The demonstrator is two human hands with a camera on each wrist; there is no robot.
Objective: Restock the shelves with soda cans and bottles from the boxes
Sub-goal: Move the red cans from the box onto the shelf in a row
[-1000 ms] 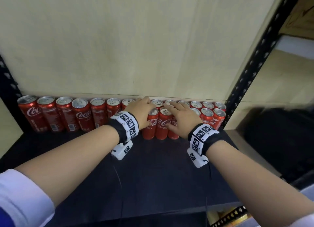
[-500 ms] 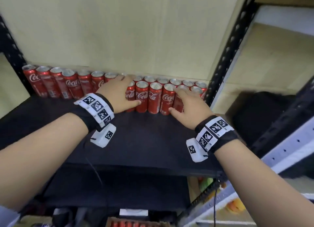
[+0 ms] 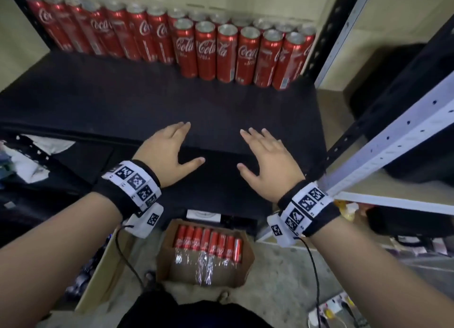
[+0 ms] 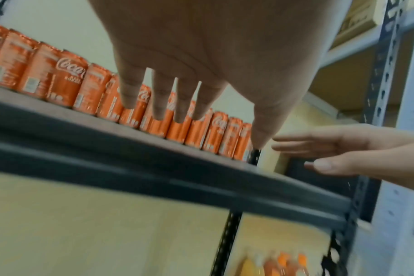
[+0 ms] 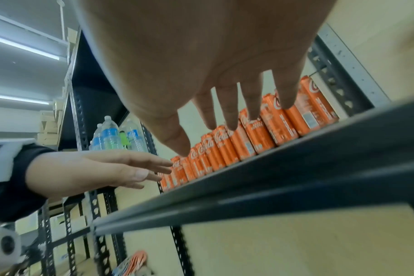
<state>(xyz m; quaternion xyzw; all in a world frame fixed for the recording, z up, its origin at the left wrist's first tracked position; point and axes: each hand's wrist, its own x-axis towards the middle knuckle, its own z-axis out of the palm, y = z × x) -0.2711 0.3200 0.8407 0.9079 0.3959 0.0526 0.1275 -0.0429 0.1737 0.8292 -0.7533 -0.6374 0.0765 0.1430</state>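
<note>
Head view shows the cans standing upright at the back of the black shelf: one long row against the wall and a shorter second row in front of it on the right side, pressed tight together, I judge to save depth for more rows. More cans lie in the open box on the floor below the shelf, under torn plastic wrap, so the restock is only part done. I have my left hand and right hand over the front edge of the shelf, well apart from the cans, fingers straight and spread, both released and holding nothing. Both wrist views agree: flat palms, nothing in them, cans beyond the fingertips. I'd guess the next move is down to the box for another load; the wrap may snag the cans. Water bottles stand on a neighbouring rack
</note>
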